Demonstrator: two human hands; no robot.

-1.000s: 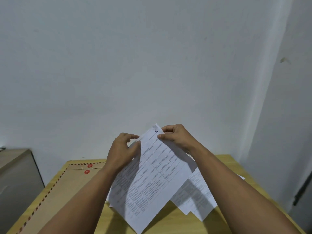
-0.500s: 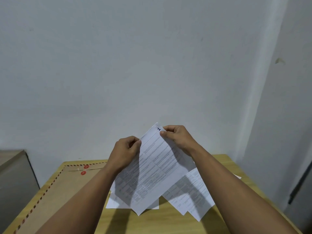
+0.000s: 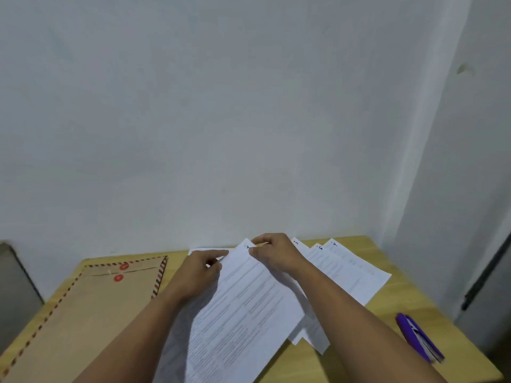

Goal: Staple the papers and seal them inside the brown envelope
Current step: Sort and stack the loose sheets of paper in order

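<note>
A printed white sheet lies tilted over the middle of the wooden table. My left hand pinches its top left edge, and my right hand pinches its top right corner. More printed sheets are fanned out on the table to the right, partly under my right arm. The brown envelope, with a striped border and two red string buttons, lies flat on the left. A purple stapler rests near the right edge.
A white wall rises just behind the table. A grey cabinet stands at the left edge of view. A dark vertical strip runs down the far right.
Both hands have brought the sheet down from mid-air toward the table. The view has tilted down, so the fanned sheets and the stapler now show.
</note>
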